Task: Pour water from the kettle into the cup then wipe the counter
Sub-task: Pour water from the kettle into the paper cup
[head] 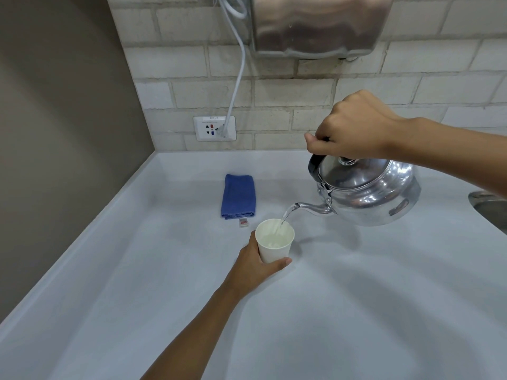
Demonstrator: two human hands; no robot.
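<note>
Right hand (356, 127) is wrapped around the black handle of the steel kettle (367, 190), which is tipped left and held off the counter (329, 311), water running from the spout into the white cup (275, 240). Left hand (253, 266) is curled around the cup, which stands mid-counter. Folded blue cloth (238, 196) lies just behind the cup, apart from it. Loads of bare counter toward the near edge; a sink rim (491, 208) shows at the right edge, wall on the left.
</note>
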